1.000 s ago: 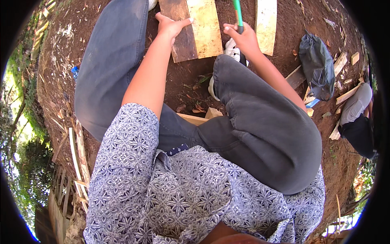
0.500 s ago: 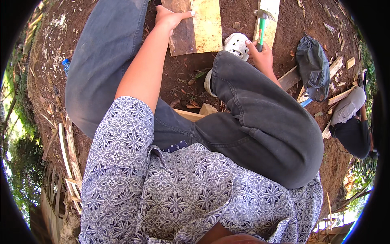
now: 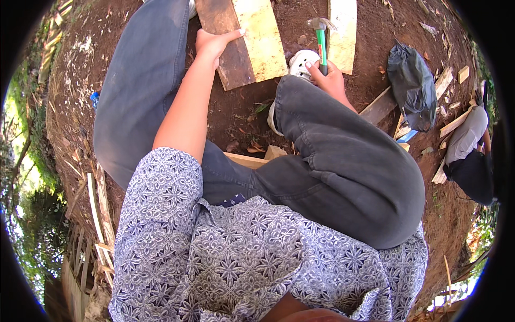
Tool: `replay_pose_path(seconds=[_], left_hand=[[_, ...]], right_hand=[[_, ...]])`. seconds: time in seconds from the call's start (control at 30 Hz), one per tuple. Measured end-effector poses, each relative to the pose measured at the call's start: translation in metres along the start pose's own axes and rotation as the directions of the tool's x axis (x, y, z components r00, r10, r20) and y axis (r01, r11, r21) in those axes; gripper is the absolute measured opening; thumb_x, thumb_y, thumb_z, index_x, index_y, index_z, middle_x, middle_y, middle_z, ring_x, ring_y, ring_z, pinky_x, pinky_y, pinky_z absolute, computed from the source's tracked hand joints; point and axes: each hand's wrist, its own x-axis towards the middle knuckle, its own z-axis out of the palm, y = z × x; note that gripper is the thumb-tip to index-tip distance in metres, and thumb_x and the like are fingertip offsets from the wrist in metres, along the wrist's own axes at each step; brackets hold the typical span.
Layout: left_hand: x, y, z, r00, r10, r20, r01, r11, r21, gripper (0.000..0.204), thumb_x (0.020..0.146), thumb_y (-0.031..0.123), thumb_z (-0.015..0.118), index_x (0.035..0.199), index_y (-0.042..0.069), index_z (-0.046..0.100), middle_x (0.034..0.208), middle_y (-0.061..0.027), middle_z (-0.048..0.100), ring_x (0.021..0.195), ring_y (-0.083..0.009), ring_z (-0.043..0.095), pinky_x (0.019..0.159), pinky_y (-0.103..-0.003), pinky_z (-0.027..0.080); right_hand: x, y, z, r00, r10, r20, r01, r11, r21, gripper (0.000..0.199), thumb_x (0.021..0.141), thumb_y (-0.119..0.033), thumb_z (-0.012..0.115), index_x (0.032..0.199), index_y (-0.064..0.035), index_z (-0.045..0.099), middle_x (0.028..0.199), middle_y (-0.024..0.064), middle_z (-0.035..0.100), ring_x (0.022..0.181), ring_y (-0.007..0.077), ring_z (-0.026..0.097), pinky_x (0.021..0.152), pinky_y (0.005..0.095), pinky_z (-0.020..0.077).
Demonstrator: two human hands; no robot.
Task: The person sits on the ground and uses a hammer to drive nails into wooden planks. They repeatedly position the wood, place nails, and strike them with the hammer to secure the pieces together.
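My left hand [image 3: 214, 44] grips the outer edge of a dark, weathered wooden board [image 3: 226, 40], its thumb lying across the top face and its fingers mostly hidden at the edge. A paler wooden board [image 3: 261, 40] lies flush along the right side of the dark one. In my right hand [image 3: 331, 84] is a claw hammer [image 3: 321, 41] with a green handle and metal head, held upright with the head pointing away from me. That hand is just above my white clog [image 3: 303, 63] and right knee.
Another pale board [image 3: 342, 37] lies right of the hammer. A dark plastic bag [image 3: 412, 86] rests among wood offcuts [image 3: 463, 74] at the right, with a crouching person [image 3: 469, 145] beyond. Long thin sticks [image 3: 97, 214] lie at the left. A wood piece [image 3: 245, 160] sits between my legs.
The hammer has moved left, off the right-hand pale board and toward the paired boards. The paired boards appear slightly turned and nearer, partly because the view has shifted. Both holds are kept.
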Motion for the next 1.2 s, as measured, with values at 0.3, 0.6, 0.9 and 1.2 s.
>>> replay_pose_path(seconds=[0.3,0.6,0.9,1.2], left_hand=[[-0.042,0.04,0.021,0.997,0.077,-0.011,-0.075,0.905,-0.418,0.053,0.075,0.006,0.091,0.119,-0.006,0.064,0.112,-0.0176,0.073,0.096,-0.0271,0.074,0.085,-0.041,0.06],[-0.054,0.027,0.107,0.909,-0.311,-0.277,0.029,0.71,-0.703,0.07,0.077,0.014,0.093,0.132,-0.008,0.056,0.131,-0.0181,0.063,0.114,-0.0283,0.065,0.096,-0.047,0.055],[-0.072,0.035,0.076,0.788,-0.245,-0.564,0.245,0.966,-0.078,0.107,0.08,0.047,0.086,0.147,-0.008,0.023,0.146,-0.0261,0.035,0.137,-0.0377,0.038,0.114,-0.052,0.037],[0.017,0.049,-0.003,0.735,0.674,-0.067,-0.437,0.548,0.713,0.065,0.092,0.031,0.065,0.144,-0.004,0.047,0.137,-0.0288,0.054,0.13,-0.0437,0.051,0.109,-0.047,0.042]], right_hand=[[0.008,0.0,-0.001,0.994,-0.09,-0.061,0.093,0.995,0.044,0.029,0.091,-0.026,0.08,0.086,-0.0087,0.058,0.072,-0.0016,0.062,0.063,0.0057,0.054,0.058,0.0262,0.0438],[0.036,-0.005,0.003,0.957,-0.16,-0.241,0.157,0.987,-0.034,0.033,0.087,-0.025,0.082,0.088,-0.0061,0.056,0.09,0.0073,0.075,0.079,0.0123,0.066,0.072,0.0317,0.0532],[0.047,-0.006,-0.002,0.945,-0.206,-0.256,0.183,0.977,-0.111,0.028,0.088,-0.023,0.079,0.088,-0.0048,0.058,0.096,0.0089,0.075,0.083,0.0141,0.066,0.075,0.0317,0.0527],[0.042,0.003,0.009,0.962,-0.04,-0.269,0.069,0.993,0.099,0.024,0.089,-0.021,0.076,0.093,-0.0038,0.059,0.081,0.0072,0.071,0.073,0.0142,0.073,0.064,0.0304,0.0536]])
